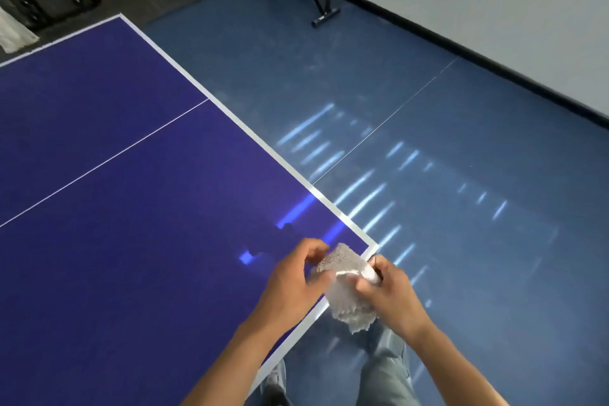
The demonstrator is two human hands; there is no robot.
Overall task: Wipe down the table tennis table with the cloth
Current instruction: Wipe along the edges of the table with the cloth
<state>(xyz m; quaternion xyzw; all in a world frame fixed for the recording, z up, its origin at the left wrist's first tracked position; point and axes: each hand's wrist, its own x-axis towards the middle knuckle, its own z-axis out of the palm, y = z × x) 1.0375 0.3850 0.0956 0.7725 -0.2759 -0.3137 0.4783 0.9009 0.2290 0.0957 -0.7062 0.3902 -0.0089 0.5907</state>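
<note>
Above the table's (131, 175) corner, left hand (290, 283) and right hand (389, 290) hold the cloth (342, 264).

Even, fairly bright light; pale streaks of glare stripe the floor (428, 148) and the table (99, 128) corner (brightest blue there). Soft overall, hands slightly blurred, straight lines bowed by the wide lens

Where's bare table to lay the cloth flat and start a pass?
Two bare patches on the table: one between the centre line and the near edge, one beyond that line, up to the far corner. It is crowded only at the near right corner, where the left hand and right hand hold the cloth.
</note>
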